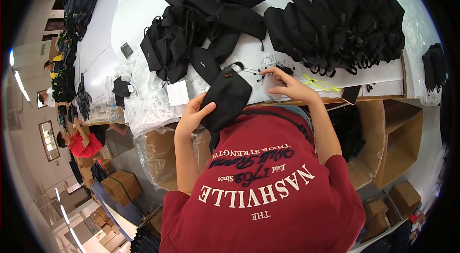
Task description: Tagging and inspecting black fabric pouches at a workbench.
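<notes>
My left hand (pixel 195 114) grips the lower left edge of a black fabric pouch (pixel 229 97), its thumb lying over the front. The pouch has a loop at its top and a small orange tab. My right hand (pixel 290 88) is right of the pouch, thumb and index finger apart. Its index fingertip is beside thin dark cords (pixel 254 71) lying near the loop; whether it touches them I cannot tell. A bunch of small black cords (pixel 286 68) lies just beyond this hand. Another black pouch (pixel 205 65) rests behind the held one.
Black pouches lie in a loose heap (pixel 191 28) and a larger stack (pixel 340 18) on the white table. A white card block (pixel 178 93), clear plastic bags (pixel 143 104) and a yellow-green strap (pixel 321 84) are nearby. Cardboard boxes (pixel 397 143) stand below the edge. Another person (pixel 84 143) works at left.
</notes>
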A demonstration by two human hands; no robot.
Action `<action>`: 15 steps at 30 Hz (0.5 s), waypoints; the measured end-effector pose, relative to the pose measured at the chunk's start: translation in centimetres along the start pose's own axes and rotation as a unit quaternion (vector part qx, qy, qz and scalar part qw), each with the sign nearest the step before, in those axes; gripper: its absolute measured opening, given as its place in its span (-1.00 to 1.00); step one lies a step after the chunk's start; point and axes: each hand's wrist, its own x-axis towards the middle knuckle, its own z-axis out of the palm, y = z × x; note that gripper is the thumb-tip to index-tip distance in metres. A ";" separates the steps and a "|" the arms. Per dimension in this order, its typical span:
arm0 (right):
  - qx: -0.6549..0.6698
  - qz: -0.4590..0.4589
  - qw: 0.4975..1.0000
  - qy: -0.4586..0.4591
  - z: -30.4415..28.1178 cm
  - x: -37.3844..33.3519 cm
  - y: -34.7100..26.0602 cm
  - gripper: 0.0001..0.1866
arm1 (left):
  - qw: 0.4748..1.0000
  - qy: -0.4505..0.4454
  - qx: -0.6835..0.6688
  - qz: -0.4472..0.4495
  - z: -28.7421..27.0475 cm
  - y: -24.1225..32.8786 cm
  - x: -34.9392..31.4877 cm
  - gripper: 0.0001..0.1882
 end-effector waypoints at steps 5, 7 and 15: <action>-0.121 0.152 0.980 -0.043 -1.5 -1.7 -1.0 -0.46 | 0.959 0.085 0.268 -0.027 -0.8 0.4 -0.4 -0.64; -0.101 0.192 0.976 -0.012 -2.4 -1.5 0.0 -0.44 | 0.951 0.069 0.300 -0.030 0.4 0.9 -0.5 -0.63; -0.324 -0.108 0.936 0.082 1.9 0.3 -1.5 -0.29 | 0.960 -0.138 0.229 -0.082 2.2 2.4 -1.9 -0.69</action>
